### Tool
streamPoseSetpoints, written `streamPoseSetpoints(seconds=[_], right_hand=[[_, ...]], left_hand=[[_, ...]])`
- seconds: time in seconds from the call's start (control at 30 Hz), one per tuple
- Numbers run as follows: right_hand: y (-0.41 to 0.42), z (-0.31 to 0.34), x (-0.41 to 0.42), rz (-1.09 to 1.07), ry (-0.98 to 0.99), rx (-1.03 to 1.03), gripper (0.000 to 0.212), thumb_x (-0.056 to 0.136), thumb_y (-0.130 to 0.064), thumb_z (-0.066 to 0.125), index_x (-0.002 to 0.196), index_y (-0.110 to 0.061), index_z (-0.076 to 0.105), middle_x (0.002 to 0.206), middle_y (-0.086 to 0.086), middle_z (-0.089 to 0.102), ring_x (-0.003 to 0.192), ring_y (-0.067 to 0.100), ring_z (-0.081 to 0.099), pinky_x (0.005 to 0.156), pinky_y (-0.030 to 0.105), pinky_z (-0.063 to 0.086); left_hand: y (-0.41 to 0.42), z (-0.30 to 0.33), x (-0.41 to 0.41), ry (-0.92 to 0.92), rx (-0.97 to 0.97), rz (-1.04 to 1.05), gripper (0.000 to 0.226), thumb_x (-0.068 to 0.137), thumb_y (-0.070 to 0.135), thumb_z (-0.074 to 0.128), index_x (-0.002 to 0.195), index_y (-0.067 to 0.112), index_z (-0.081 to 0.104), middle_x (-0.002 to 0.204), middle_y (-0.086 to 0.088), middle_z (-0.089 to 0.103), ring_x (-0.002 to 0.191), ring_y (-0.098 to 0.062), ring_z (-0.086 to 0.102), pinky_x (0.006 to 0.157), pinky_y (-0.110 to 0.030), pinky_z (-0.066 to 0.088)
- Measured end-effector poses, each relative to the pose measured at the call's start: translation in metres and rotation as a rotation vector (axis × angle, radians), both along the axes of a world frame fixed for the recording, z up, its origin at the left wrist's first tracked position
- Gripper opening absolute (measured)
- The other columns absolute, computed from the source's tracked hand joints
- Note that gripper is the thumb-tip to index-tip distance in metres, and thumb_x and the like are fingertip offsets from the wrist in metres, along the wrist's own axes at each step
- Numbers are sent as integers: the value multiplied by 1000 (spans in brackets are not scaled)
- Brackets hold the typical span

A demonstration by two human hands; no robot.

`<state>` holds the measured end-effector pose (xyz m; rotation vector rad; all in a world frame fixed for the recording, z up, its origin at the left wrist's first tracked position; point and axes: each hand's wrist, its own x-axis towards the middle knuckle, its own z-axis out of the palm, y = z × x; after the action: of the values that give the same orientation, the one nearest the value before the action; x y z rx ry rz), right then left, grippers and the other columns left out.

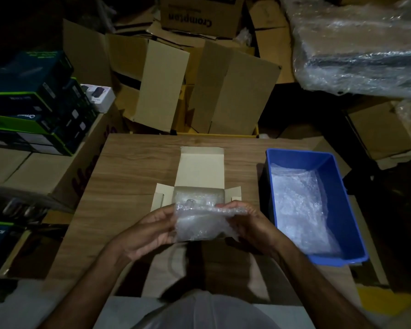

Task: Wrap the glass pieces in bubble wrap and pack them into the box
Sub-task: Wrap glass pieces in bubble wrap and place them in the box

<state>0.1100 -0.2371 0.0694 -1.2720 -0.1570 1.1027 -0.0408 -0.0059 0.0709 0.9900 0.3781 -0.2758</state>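
A small open white carton box point(199, 172) lies on the wooden table point(128, 176), its lid flap folded back and side flaps spread. A bubble-wrapped bundle point(197, 198) lies inside it. Just in front of the box, I hold a sheet of bubble wrap point(199, 224) above the table. My left hand point(152, 231) grips its left side and my right hand point(247, 222) grips its right side and top edge. Whether a glass piece is inside the sheet is hidden by the wrap.
A blue plastic bin point(342, 210) with loose bubble wrap inside stands on the table's right side. Brown cardboard boxes point(199, 86) crowd beyond the far edge. Stacked dark product boxes point(33, 103) sit at the left. A large bubble-wrapped item point(361, 48) lies at the back right.
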Motion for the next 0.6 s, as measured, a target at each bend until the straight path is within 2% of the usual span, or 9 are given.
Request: streamPoseSetpoints(seconds=[0.07,0.1,0.17,0.23,0.3,0.33,0.43,0.53,0.6], right_hand=[[-4,-3,1,64,30,66,66,61,-46,88,96,5,67,117,22,64,101,29,65,87,40,50],[-5,-4,0,80,45,107,81,49,-54,92,99,4,67,121,19,65,108,33,64,95,46,49],[-4,-8,-1,85,34,134,62,59,-44,91,100,-1,70,123,16,68,108,33,67,91,46,56],[1,-12,-3,44,-197,77,36,76,-19,90,101,-6,68,113,13,71,96,30,71,76,38,61],[6,-22,-5,12,-413,92,42,80,0,83,113,-6,57,114,12,69,98,31,72,75,45,63],[8,-25,-5,19,-497,106,45,83,0,81,119,-9,56,118,8,68,102,29,72,78,46,63],[13,-32,-4,50,-787,115,28,94,-12,73,120,-16,63,115,-7,68,102,13,71,78,22,59],[15,-47,-7,0,-726,85,13,99,-5,64,110,-6,71,106,-1,72,83,4,72,62,14,55],[15,-62,-10,-46,-650,39,12,98,1,64,104,-1,74,105,3,74,86,7,72,64,17,55]], left_hand=[[-3,8,1,21,-36,33,64,87,43,73,135,2,60,139,-23,60,127,-35,60,101,-46,53],[-6,10,3,36,20,50,59,90,43,70,130,1,64,138,-19,62,128,-31,60,101,-44,55],[-9,11,8,27,229,63,39,88,29,71,119,5,72,137,-7,66,131,-22,59,101,-39,55],[-9,7,11,-54,309,80,39,82,6,74,121,5,70,135,-8,67,127,-27,62,99,-42,56],[-10,2,13,-105,339,126,48,82,-11,70,126,8,66,130,-14,68,115,-31,68,92,-43,58],[-10,-2,14,-120,385,147,51,85,-14,68,127,13,66,128,-13,70,112,-30,69,90,-44,59],[-9,-18,18,-128,701,146,39,94,-4,65,119,26,71,121,-2,72,106,-33,69,87,-48,57],[-5,-33,17,-133,778,74,22,101,9,60,115,24,69,112,0,71,95,-30,70,73,-49,59],[-3,-38,18,-71,705,32,22,103,9,55,111,23,71,106,0,72,88,-21,72,65,-42,61]])
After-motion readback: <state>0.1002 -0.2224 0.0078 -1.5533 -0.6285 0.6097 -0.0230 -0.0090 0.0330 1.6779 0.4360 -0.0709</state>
